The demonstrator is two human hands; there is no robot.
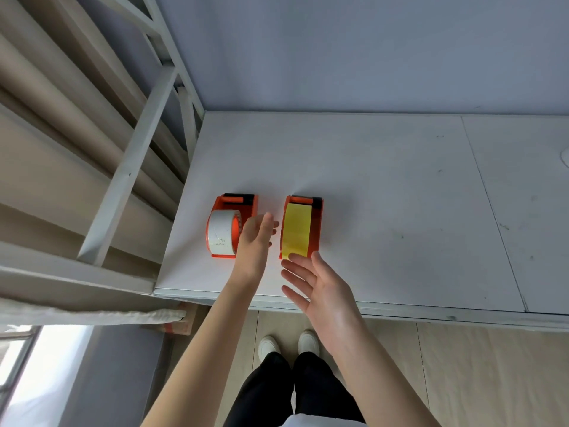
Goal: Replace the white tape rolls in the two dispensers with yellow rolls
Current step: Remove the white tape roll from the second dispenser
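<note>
**A:** Where do things stand on the table (369, 180)?

**B:** Two orange dispensers sit side by side near the front edge. The right dispenser (317, 223) already carries a yellow roll (297, 231). The left dispenser (222, 208) has a white roll (222, 232) in it, so by the look of it half the job is left.

**A:** And the person's hands?

**B:** Both are empty. The left hand (257, 238) hovers between the two dispensers, just beside the white roll, fingers loosely extended and close together. The right hand (317, 288) is near the front end of the right dispenser, palm up, fingers spread apart.

**A:** How should the white roll handle?

**B:** Probably light and stiff, a wound ring on an orange hub. Its outer face looks smooth and could slip, so pinching across the two flat sides seems safer. The dispenser is likely light too and may slide or lift, so the other hand should hold its orange side wall.

**A:** Any hazard?

**B:** The dark cutter end at the far side may be sharp. No spare yellow roll is in view.
</note>
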